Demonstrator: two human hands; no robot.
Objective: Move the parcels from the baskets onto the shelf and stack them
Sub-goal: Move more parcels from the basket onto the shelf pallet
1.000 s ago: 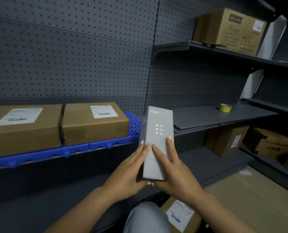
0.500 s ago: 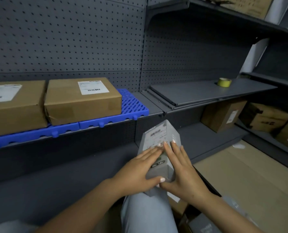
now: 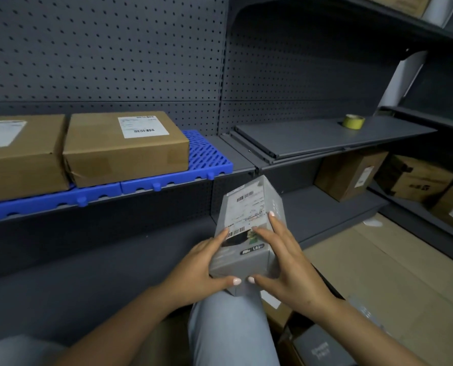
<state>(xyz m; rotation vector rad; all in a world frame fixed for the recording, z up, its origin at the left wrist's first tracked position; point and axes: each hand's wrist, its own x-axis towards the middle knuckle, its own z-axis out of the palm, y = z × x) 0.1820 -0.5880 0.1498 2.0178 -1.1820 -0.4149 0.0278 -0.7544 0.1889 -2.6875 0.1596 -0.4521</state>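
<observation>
Since a moment ago, the grey box (image 3: 247, 228) has come down from in front of the shelf to just above the person's knee (image 3: 230, 328), and it has turned so its white label faces up. Both hands are clamped on it in the lower middle of the frame. The left hand (image 3: 201, 268) grips its left side, with the thumb on the near end. The right hand (image 3: 288, 262) grips its right side, with fingers lying over the top and the thumb on the near end too. The two thumbs almost meet.

On the box's label there are two barcodes and small print too blurred to read. Below the label, small white writing looks like "1.6", but the rest is not clear.

In the left of the frame, two brown parcels sit side by side on a blue plastic mat (image 3: 206, 159) on the shelf (image 3: 242, 159). The right parcel (image 3: 125, 147) has a white label with a barcode on top. The left parcel (image 3: 19, 151) also has a white label, cut off by the frame edge. The two touch or nearly touch.

In the upper right, a roll of yellow tape (image 3: 353, 122) sits on a loose grey shelf board (image 3: 325, 138). Below it, more brown boxes (image 3: 349, 175) stand on the low shelves. In the lower right corner, a dark box (image 3: 323, 350) with unclear writing lies near the floor.
</observation>
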